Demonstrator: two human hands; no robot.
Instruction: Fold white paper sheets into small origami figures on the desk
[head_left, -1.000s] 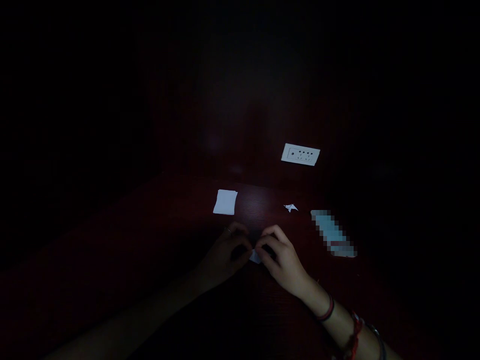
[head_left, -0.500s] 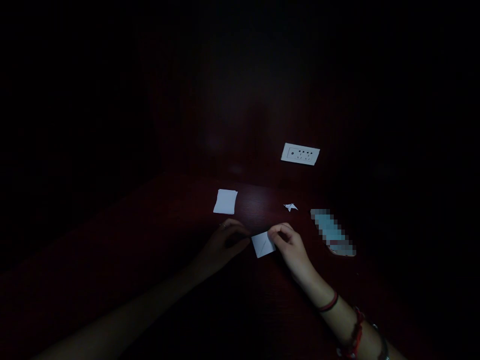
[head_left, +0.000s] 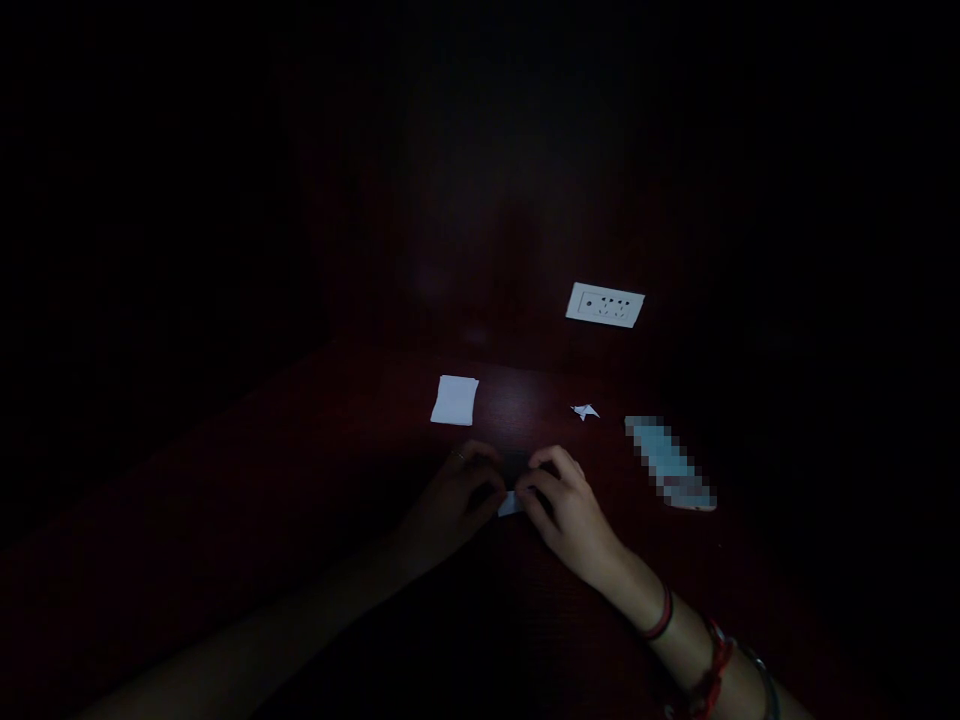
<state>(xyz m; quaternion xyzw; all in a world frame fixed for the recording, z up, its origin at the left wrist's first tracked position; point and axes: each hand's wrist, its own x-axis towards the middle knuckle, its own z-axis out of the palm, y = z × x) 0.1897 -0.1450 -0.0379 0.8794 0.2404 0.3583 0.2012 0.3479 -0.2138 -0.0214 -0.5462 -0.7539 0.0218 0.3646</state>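
Note:
A small white sheet of paper (head_left: 508, 504), folded over, shows between my two hands just above the dark red table. My left hand (head_left: 457, 500) pinches its left side with thumb and forefinger; a ring is on one finger. My right hand (head_left: 566, 510) closes on the right side, thumb and forefinger on the paper and the other fingers curled. Fingers hide part of the paper's edges. Beyond the hands lie a stack of white paper (head_left: 454, 400) and a little folded paper figure (head_left: 586, 411).
A phone-like object (head_left: 670, 463), blurred by large pixels, lies to the right of my right hand. On the dark wall behind is a white socket panel (head_left: 604, 305). The table (head_left: 337, 420) fades into darkness at both sides.
The paper showed as a creased square facing me; now only a narrow strip of it shows, folded over. My right hand has shifted a little left and down, closer to my left hand.

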